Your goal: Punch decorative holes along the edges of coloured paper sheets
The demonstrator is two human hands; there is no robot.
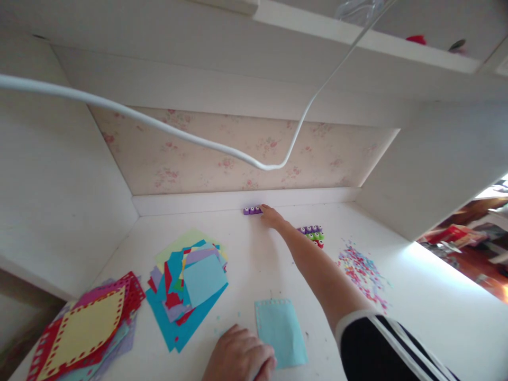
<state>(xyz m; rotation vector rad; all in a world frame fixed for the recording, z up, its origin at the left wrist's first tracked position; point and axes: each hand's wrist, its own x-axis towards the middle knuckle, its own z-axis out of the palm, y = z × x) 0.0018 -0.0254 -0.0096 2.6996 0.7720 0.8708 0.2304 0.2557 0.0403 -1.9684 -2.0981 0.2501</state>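
My right hand [272, 217] reaches to the back of the white desk, its fingertips closed at the right end of a row of small purple punches [252, 210] with round, eye-like tops. Part of that row is hidden behind the fingers. Down at the front, my left hand [242, 353] rests with its fingers curled; whatever may be inside them is hidden. Beside it lies a light blue sheet of paper [281, 333] with small notches punched along its top edge. Behind my right forearm stand similar punches in purple, green and red [313, 232], partly covered.
Left of centre is a pile of coloured paper [204, 280]. Farther left lies a stack of sheets with punched edges [89, 328]. Paper confetti [363, 272] is scattered at right. A white cable [234, 151] hangs across the view below a shelf [357, 39].
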